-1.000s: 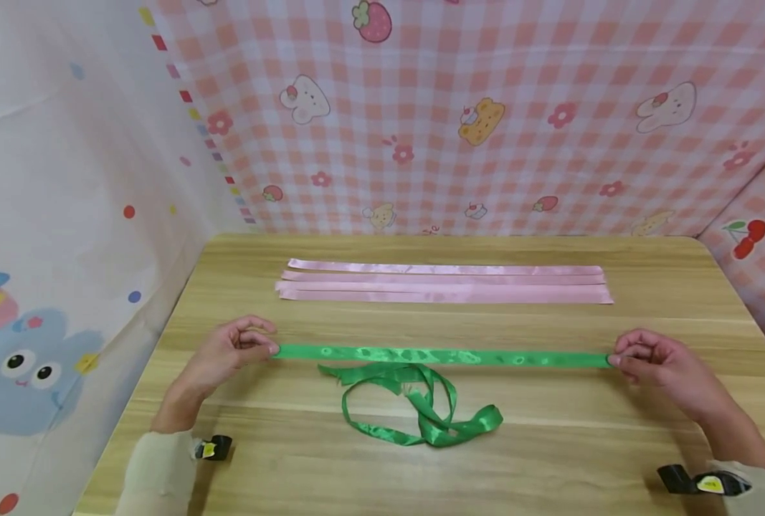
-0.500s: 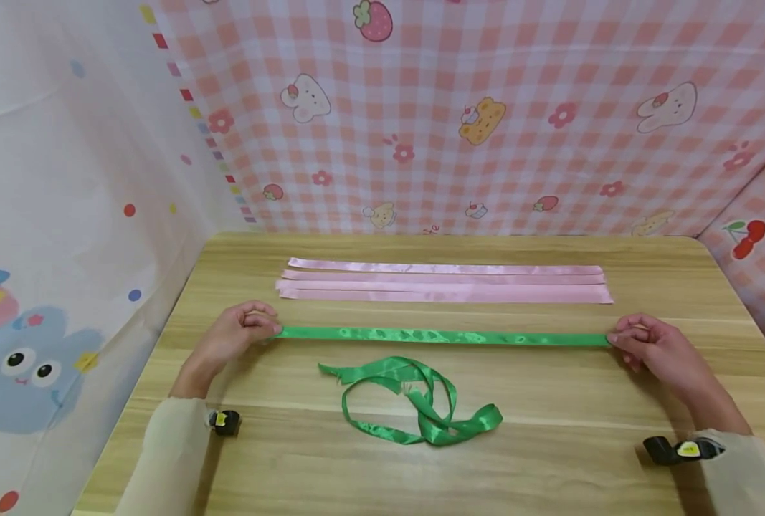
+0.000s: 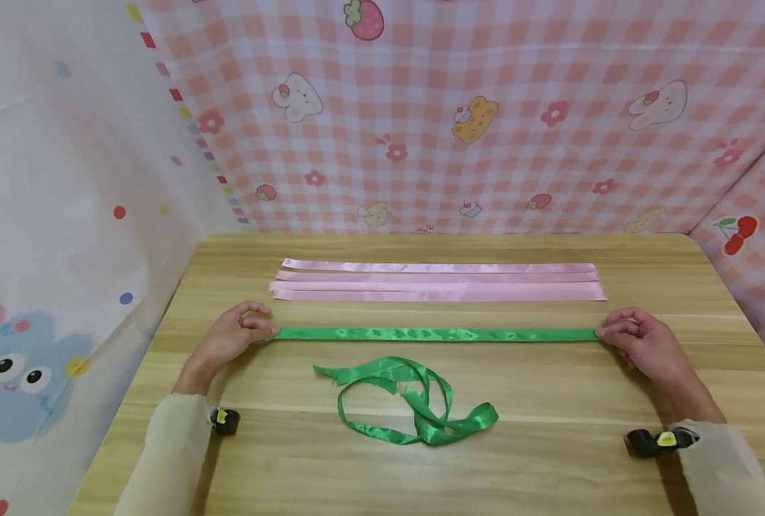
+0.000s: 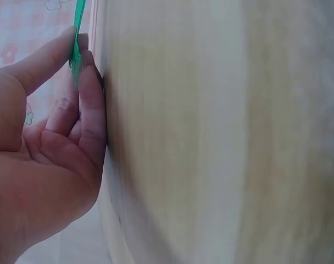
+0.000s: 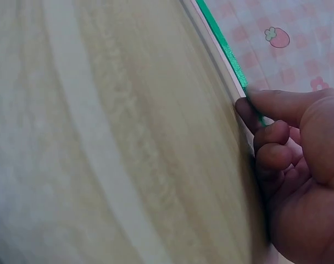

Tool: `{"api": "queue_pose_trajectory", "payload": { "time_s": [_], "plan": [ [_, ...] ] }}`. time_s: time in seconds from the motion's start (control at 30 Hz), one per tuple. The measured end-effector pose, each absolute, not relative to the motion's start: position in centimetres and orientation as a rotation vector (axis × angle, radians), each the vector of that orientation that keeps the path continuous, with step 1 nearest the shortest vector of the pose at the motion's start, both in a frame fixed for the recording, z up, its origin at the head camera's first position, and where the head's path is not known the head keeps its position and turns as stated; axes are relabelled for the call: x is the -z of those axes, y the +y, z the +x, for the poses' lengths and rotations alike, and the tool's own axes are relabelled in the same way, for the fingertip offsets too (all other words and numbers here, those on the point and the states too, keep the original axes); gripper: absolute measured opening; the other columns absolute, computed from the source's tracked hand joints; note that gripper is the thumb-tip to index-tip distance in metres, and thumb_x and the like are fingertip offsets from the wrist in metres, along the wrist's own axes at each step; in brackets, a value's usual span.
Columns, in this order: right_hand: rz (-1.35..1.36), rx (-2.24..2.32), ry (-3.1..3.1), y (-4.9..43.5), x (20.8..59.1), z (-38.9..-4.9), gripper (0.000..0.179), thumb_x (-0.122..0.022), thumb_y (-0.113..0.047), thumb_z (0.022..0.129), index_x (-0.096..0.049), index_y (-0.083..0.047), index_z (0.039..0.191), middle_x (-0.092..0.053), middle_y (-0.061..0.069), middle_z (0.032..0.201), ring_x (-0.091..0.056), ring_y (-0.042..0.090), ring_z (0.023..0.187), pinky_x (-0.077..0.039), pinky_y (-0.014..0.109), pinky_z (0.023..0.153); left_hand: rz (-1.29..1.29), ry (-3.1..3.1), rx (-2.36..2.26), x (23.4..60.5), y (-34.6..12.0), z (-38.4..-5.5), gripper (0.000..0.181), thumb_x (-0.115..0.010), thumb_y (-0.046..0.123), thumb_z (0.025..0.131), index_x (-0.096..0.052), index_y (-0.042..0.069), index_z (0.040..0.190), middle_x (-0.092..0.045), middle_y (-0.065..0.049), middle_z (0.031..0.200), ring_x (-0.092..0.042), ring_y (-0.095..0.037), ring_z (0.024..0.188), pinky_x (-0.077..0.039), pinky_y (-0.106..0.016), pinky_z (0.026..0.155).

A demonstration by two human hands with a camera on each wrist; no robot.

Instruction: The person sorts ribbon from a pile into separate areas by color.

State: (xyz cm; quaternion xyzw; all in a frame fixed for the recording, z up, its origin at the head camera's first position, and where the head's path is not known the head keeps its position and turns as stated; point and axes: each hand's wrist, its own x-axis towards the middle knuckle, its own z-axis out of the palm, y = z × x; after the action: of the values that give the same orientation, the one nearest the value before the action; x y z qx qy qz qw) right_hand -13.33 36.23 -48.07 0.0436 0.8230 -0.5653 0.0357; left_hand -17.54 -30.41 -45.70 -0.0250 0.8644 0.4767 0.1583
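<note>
A straight green satin ribbon [image 3: 434, 335] stretches taut from side to side, close over the table. My left hand [image 3: 232, 335] pinches its left end between thumb and fingers; in the left wrist view a frayed green tip [image 4: 76, 69] pokes out past the thumb. The right end is pinched by my right hand [image 3: 643, 344], and in the right wrist view the ribbon [image 5: 224, 47] runs away from the thumb and index finger. Nearer to me lies a loosely looped green ribbon [image 3: 449, 426] with frayed ends. Several pink ribbon strips [image 3: 440, 278] lie side by side beyond the held ribbon.
The wooden table [image 3: 382, 480] has its back edge against a pink checked cloth [image 3: 356, 129]. A white printed cloth [image 3: 66, 179] hangs on the left. Small black wrist devices [image 3: 226, 421] sit at both sleeves.
Both hands have moved away from me with the taut green ribbon, nearer to the pink strips, and the ribbon has come down slightly. The looped ribbon and pink strips stay put.
</note>
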Motion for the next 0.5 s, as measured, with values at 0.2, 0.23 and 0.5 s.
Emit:
{"api": "queue_pose_trajectory", "payload": {
  "time_s": [0.2,0.23,0.5],
  "plan": [
    [0.167,1.735,2.534,36.31,48.15,-13.44,0.015,-0.067,-0.014,0.096,-0.053,-0.014,0.102,-0.054,-0.016,0.063,-0.040,0.006,0.047,-0.034,0.027,0.041,-0.094,2.481,-1.352,45.58,-30.15,-17.62,0.048,-0.074,0.024,0.091,-0.051,0.002,0.126,-0.075,-0.004,0.100,-0.059,-0.011,0.093,-0.035,-0.038,0.098],
    [0.176,1.740,2.533,36.31,48.19,-13.45,0.015,-0.067,-0.013,0.096,-0.053,-0.014,0.102,-0.055,-0.016,0.063,-0.040,0.006,0.047,-0.034,0.027,0.040,-0.099,2.481,-1.352,45.58,-30.13,-17.61,0.047,-0.074,0.024,0.091,-0.051,0.002,0.126,-0.075,-0.004,0.100,-0.059,-0.010,0.093,-0.035,-0.039,0.098],
    [0.191,1.754,2.635,35.74,48.27,-13.25,0.012,-0.068,-0.012,0.094,-0.056,-0.014,0.098,-0.062,-0.021,0.072,-0.042,0.001,0.052,-0.033,0.024,0.043,-0.124,2.490,-1.350,45.67,-29.77,-17.71,0.045,-0.073,0.023,0.092,-0.052,0.003,0.126,-0.075,-0.003,0.100,-0.060,-0.008,0.092,-0.036,-0.037,0.096]
  ]
}}
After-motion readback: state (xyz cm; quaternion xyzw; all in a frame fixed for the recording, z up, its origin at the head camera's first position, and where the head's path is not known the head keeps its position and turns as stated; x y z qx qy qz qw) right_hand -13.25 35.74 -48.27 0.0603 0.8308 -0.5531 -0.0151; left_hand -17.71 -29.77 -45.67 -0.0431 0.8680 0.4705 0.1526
